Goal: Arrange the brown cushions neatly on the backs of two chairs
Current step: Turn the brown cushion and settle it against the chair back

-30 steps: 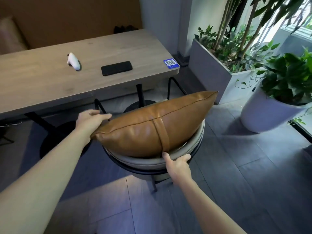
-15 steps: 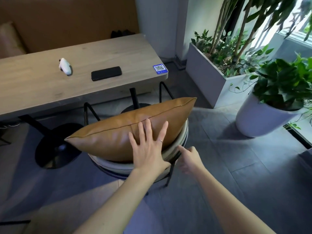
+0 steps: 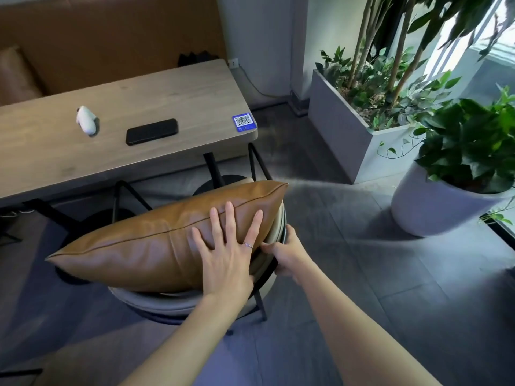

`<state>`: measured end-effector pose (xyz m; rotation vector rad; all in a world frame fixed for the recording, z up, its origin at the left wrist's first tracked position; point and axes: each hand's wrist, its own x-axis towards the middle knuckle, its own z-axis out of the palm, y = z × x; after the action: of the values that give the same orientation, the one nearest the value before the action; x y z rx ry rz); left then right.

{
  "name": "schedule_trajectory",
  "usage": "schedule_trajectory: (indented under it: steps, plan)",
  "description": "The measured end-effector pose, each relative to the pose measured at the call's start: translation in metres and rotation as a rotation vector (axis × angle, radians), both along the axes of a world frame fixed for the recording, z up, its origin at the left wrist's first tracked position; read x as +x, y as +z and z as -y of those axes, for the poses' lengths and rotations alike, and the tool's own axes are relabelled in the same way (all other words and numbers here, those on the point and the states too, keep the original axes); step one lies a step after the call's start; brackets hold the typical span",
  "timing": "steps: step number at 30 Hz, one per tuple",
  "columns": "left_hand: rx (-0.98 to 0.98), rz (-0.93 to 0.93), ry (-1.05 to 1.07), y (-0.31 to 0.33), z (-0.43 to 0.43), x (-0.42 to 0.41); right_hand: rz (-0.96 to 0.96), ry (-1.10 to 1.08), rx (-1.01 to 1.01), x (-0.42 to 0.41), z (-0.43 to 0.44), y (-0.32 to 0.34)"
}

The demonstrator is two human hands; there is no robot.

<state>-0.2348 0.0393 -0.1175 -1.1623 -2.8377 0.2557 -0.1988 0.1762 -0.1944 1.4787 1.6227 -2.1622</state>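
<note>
Grey tiled floor (image 3: 390, 288) underfoot; long pale wooden table (image 3: 167, 101) at ten o'clock, backed by brown padded wall panel (image 3: 111, 32); rectangular grey planter box (image 3: 342, 129) at one o'clock, round white plant pot (image 3: 434, 210) at three, daylight from window (image 3: 498, 45) beyond

Table (image 3: 167, 151) crowds the chair's (image 3: 172, 302) far side; right floor (image 3: 362, 260) open.
</note>
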Motion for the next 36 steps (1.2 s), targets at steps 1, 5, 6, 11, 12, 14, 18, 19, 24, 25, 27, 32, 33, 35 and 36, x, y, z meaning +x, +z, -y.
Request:
schedule_trajectory:
  steps: [1,5,6,11,12,14,18,19,24,25,27,32,33,35,36]
  plan:
    - [-0.006,-0.008,-0.001,-0.004,0.001,0.002,-0.008,-0.005,-0.022,0.001,-0.001,0.007]
    - [-0.023,-0.032,0.002,-0.009,0.002,0.006,-0.031,-0.006,-0.078,0.004,0.001,0.014]
    - [-0.029,-0.035,0.000,-0.010,0.003,0.006,-0.041,-0.004,-0.085,0.007,0.003,0.013]
    - [0.018,-0.039,-0.039,-0.018,0.022,0.009,-0.049,-0.006,-0.095,0.017,0.021,0.003]
    - [0.030,-0.043,-0.054,-0.020,0.025,0.008,-0.047,-0.009,-0.091,0.017,0.023,0.001]
    - [0.052,-0.058,-0.073,-0.019,0.027,0.004,-0.046,-0.017,-0.077,0.016,0.023,0.001]
    - [0.068,-0.043,-0.085,-0.017,0.019,-0.007,-0.042,-0.020,-0.057,0.012,0.018,0.004]
    - [0.066,-0.040,-0.081,-0.017,0.017,-0.010,-0.048,-0.019,-0.057,0.011,0.018,0.004]
    - [0.046,-0.032,-0.054,-0.015,0.015,-0.023,-0.088,-0.016,-0.055,-0.001,0.019,-0.001]
    - [0.040,-0.029,-0.051,-0.014,0.016,-0.027,-0.095,-0.014,-0.064,-0.004,0.019,-0.001]
    - [0.031,-0.025,-0.052,-0.015,0.021,-0.033,-0.107,-0.009,-0.092,-0.007,0.020,-0.003]
    - [0.032,-0.020,-0.054,-0.018,0.030,-0.035,-0.089,0.034,-0.079,-0.009,0.014,-0.007]
    - [0.033,-0.018,-0.050,-0.018,0.029,-0.034,-0.085,0.040,-0.069,-0.010,0.012,-0.006]
    - [0.033,-0.023,-0.040,-0.016,0.027,-0.033,-0.077,0.043,-0.055,-0.010,0.012,-0.006]
    - [0.029,-0.021,-0.035,-0.015,0.027,-0.032,-0.076,0.040,-0.050,-0.010,0.013,-0.006]
